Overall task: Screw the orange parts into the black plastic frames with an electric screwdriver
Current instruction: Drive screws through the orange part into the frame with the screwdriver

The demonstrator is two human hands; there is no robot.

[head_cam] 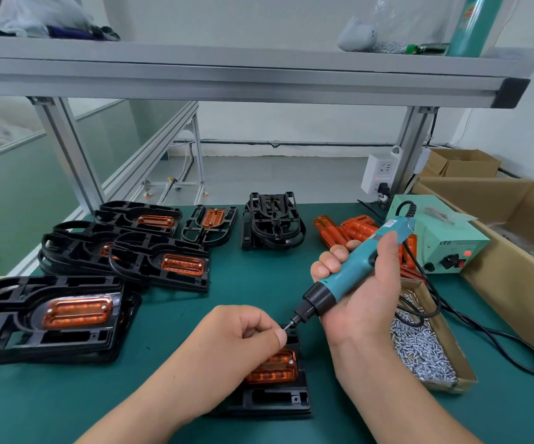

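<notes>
The black frame [268,402] in work lies flat on the green mat [195,315] at the near centre, partly hidden under the left wrist. An orange part [273,368] sits in its recess, with a small screw head [291,362] showing at the part's far right corner. Just beyond the orange part, the bit [290,324] of the electric screwdriver [352,270] points down at the frame's far edge. The tool slants up and to the right from there.

The left hand [236,341] has its thumb and forefinger pressed together, pinching the tip of the bit. Its other fingers are curled in. Whether a screw is held there is too small to tell. The right hand [358,290] is wrapped round the screwdriver's teal body, fingers curled tight about it.

Near right of the hands, a shallow cardboard tray [464,379] holds a heap of silver screws [419,350]. The tool's black cable [499,341] loops over the tray to a pale green power box [451,238] at the far right. Loose orange parts [355,229] lie just left of that box. A large cardboard box [515,251] stands along the right edge.

At the far centre is a stack of bare black frames [272,222]. On the left, frames fitted with orange parts [159,261] lie piled and overlapping, from far to near.
</notes>
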